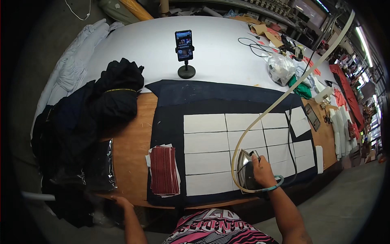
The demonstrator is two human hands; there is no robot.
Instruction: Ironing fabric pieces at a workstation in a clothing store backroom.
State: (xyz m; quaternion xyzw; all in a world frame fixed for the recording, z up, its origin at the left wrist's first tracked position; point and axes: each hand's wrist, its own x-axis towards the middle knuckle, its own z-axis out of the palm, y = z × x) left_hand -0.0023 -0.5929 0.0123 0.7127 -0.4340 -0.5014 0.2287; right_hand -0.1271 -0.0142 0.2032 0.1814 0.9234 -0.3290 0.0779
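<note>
My right hand (262,170) grips the handle of a steam iron (246,174), whose soleplate rests on the lower part of a grid of white rectangular pieces (207,143). These pieces lie on dark cloth (169,122). A pale hose (274,106) loops from the upper right down around the iron. My left hand (122,202) is at the table's near edge, beside a dark glossy plastic sheet (103,164); whether it holds anything is hard to see. Between the hands, a stack of dark red patterned pieces (164,170) with white edges lies on the cloth's left side.
Bundled black fabric (118,88) covers the left side. A phone (184,45) on a round-based stand (186,72) stands at the back. To the right are a plastic bag (281,68), a tablet-like device (312,116), scissors (327,118) and white cloth strips (342,131).
</note>
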